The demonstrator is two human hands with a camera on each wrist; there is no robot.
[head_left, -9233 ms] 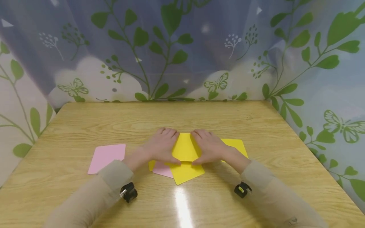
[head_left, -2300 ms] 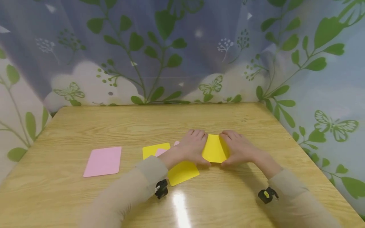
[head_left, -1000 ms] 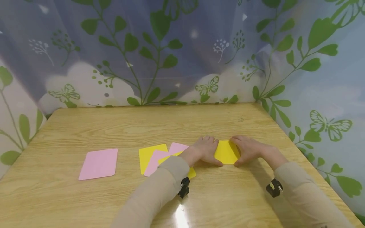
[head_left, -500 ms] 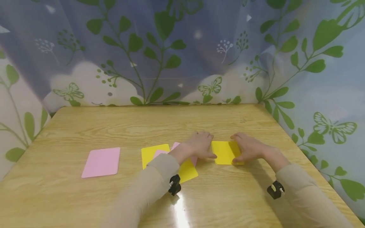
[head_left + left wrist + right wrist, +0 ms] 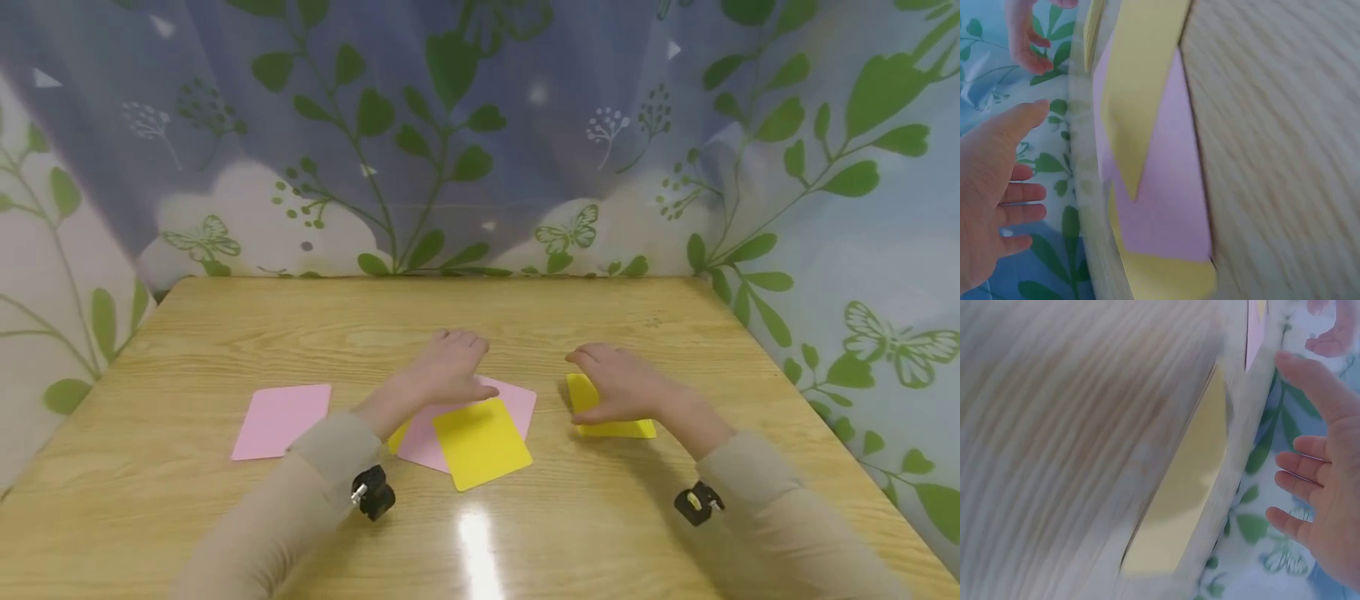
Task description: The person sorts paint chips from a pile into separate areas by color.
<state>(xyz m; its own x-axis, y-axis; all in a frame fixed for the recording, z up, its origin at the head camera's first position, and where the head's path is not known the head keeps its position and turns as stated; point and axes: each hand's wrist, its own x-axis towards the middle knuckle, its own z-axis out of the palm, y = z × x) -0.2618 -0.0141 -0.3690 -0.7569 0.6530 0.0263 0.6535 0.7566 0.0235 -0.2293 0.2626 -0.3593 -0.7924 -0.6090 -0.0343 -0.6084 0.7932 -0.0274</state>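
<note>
Hovering empty, fingers loosely extended: left hand point(image 5: 448, 372), topmost yellow card point(image 5: 482, 446) at five o'clock; right hand point(image 5: 626, 385), yellow stack point(image 5: 615, 430) at seven.

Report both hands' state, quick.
Left hand: open, holding nothing, over the overlapping pink and yellow cards.
Right hand: open, holding nothing, over the yellow stack.

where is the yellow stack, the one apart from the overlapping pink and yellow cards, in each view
Head: yellow stack right of centre, partly covered.
Left wrist: yellow stack as a thin sliver, upper left.
Right wrist: yellow stack slanting through the middle.
Shared landmark: overlapping pink and yellow cards, head centre, large in left wrist, strip at right wrist's top right.
</note>
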